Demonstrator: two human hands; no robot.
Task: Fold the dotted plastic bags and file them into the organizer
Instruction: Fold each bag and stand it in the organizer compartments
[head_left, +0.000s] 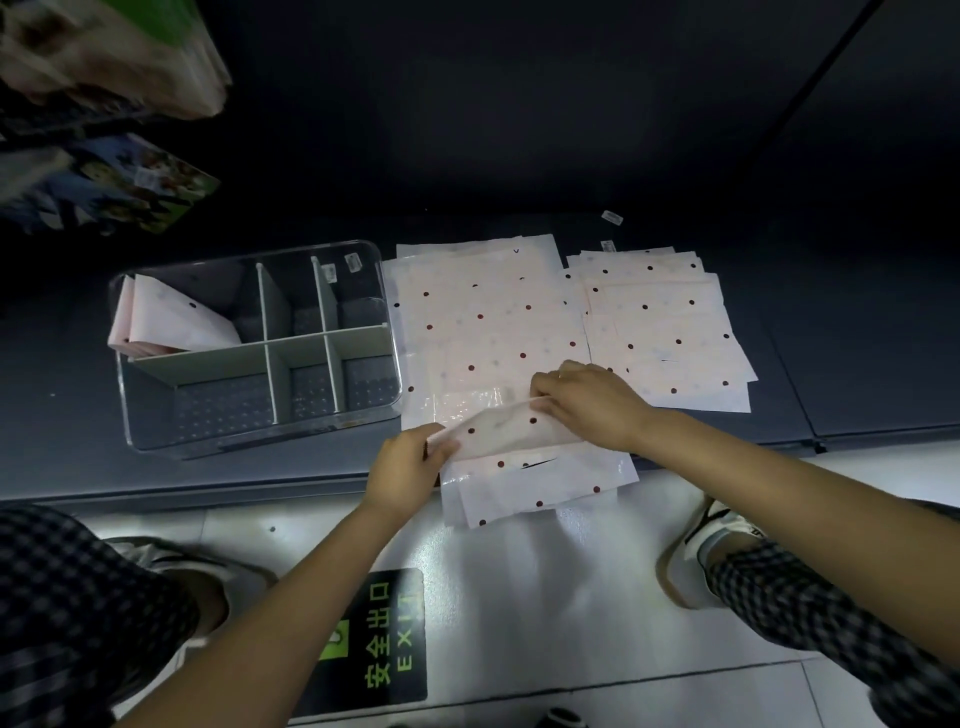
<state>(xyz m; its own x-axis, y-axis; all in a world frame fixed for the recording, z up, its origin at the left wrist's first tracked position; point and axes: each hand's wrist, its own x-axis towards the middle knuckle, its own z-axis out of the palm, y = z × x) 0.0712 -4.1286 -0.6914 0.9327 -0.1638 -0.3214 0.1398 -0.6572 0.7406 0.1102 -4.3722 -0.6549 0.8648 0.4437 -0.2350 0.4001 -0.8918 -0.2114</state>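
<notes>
Nearest the camera, a green and black exit sign (382, 642) lies on the pale floor (519, 571), between the person's checked trouser legs. Above it, the left hand (402, 467) pinches the left end of a dotted bag (506, 428), fingers curled round its edge, while the right hand (589, 402) grips the bag's right end, fingers bent down over the fold. The bag is partly folded and raised just over a flat stack of dotted bags (483, 322) whose near edge hangs off the front of the dark bench (78, 364). A second stack of bags (665, 322) lies just right of it. To the left stands a clear organizer (260, 343) with pale dividers; folded bags (171, 319) stand tilted in its far left compartment. Blurred packages (104, 104) hang at the far left
</notes>
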